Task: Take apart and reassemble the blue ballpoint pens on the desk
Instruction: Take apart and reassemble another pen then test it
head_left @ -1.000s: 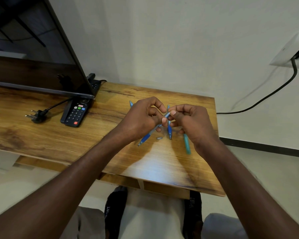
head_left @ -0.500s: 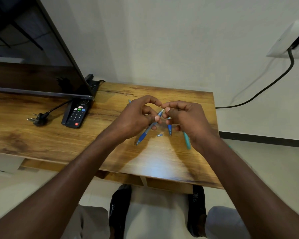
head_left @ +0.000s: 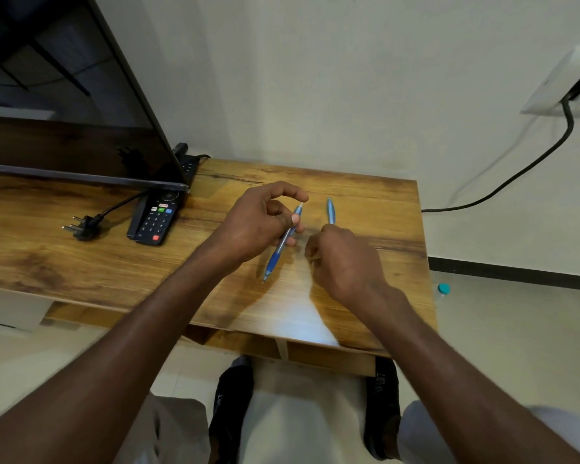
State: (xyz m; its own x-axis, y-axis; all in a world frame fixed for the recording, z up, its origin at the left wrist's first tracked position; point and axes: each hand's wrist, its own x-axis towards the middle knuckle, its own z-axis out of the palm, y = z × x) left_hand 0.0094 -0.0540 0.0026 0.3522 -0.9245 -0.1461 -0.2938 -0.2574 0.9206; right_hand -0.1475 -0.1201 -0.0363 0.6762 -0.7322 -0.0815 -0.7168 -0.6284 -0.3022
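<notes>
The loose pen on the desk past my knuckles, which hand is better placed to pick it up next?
Right. Your right hand sits just below the loose pen and shows nothing in its grip, though its fingertips are hidden. Your left hand already holds the other pen.

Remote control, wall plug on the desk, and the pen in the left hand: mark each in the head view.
remote control (head_left: 154, 220): head view, on its keypad.
wall plug (head_left: 84, 226): head view, on its black body.
pen (head_left: 283, 242): head view, mid-barrel, below the left hand (head_left: 255, 222).
</notes>
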